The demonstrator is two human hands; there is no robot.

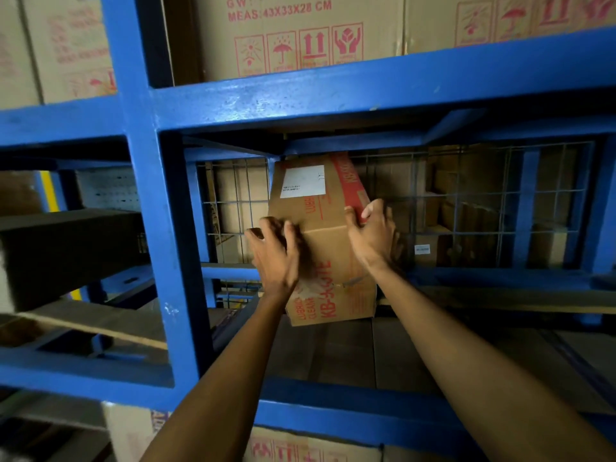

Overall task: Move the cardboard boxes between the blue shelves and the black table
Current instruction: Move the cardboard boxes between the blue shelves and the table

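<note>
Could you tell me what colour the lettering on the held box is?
Red, on the cardboard box; head view.

Wire mesh panel (500, 201) lines rear of bay; yellow post (50, 191) stands at left, behind a dark slab (66, 248).

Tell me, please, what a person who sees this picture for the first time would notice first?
First, the cardboard box with red print at the centre, tilted inside the middle bay of the blue shelves. The left hand and the right hand grip its two sides. Above, on the upper shelf, stands a large carton with red handling symbols.
</note>
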